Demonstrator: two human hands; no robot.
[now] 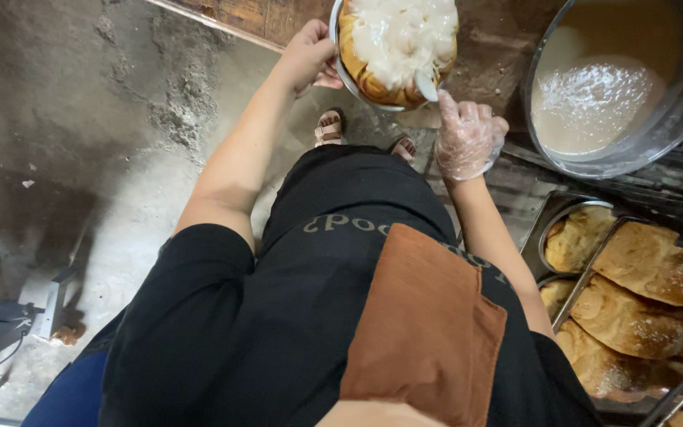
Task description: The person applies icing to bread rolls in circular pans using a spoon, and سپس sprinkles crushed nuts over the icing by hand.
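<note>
- Overhead, a round metal pan [340,59] is gripped at its rim by the bare left hand [308,55], fingers curled over the edge; the pan is held above the near edge of a dark wooden counter [492,47].
- Inside the pan, a golden rolled pastry [361,67] is seen, topped with a thick mass of white icing [401,32].
- A white spatula [427,85] is pinched by the right hand [468,138], which is covered by a clear disposable glove; the blade is laid against the pastry at the pan's near rim.
- A large metal bowl [594,162] of pale beige glaze [594,95] is set at the counter's right end, well apart from the pan.
- Metal trays [551,213] of baked, sugar-dusted pastries [650,269] are ranged below the bowl, along the right edge of the view.
- A black apron [326,316] with a brown cloth [424,332] tucked at the waist is worn by the person.
- Sandalled feet [330,126] are placed on a grey concrete floor [81,119].
</note>
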